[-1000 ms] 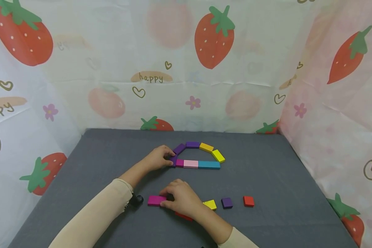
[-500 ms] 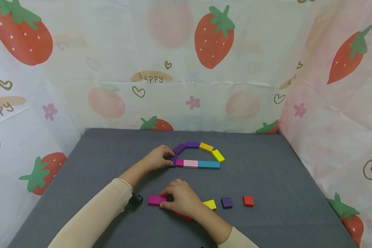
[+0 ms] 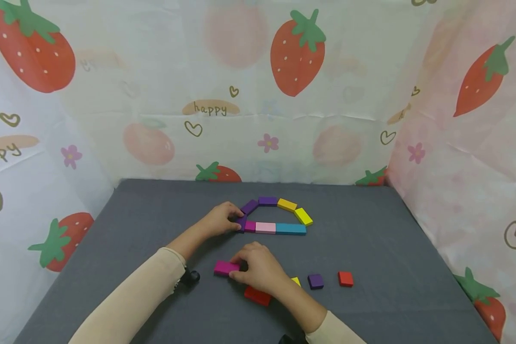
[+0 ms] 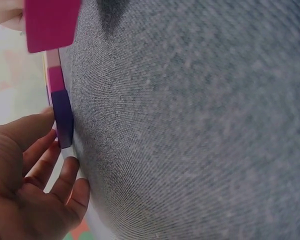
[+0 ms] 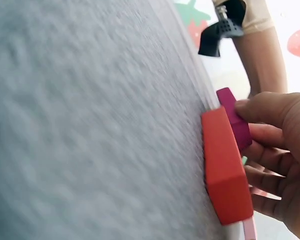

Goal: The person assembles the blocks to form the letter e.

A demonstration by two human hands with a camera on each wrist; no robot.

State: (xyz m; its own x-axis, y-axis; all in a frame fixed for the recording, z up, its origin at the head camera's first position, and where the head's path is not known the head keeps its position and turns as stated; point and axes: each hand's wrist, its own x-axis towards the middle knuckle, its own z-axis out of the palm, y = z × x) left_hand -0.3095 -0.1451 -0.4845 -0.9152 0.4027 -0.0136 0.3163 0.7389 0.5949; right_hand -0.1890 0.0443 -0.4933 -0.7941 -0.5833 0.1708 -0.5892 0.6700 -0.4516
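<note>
In the head view a ring of flat blocks lies toward the back of the table. My left hand (image 3: 219,220) is at its left end, thumb and fingers about a purple block (image 4: 63,120) that stands against a small magenta block (image 3: 250,226). Nearer the front, my right hand (image 3: 260,267) pinches a magenta block (image 3: 226,268) between thumb and fingers; in the left wrist view this block is off the cloth. Just below that hand a red block (image 3: 258,295) lies on the table, large in the right wrist view. A yellow block (image 3: 296,281) is partly hidden behind the right wrist.
The ring continues with purple blocks (image 3: 267,201), an orange block (image 3: 286,205), a yellow block (image 3: 303,216), a pink block (image 3: 265,228) and a blue block (image 3: 290,229). A small purple block (image 3: 316,281) and red block (image 3: 345,279) lie front right on grey cloth (image 3: 391,267).
My right hand has lifted the magenta block and moved it slightly right and away from me, uncovering more of the red block. The left hand stays at the purple block.
</note>
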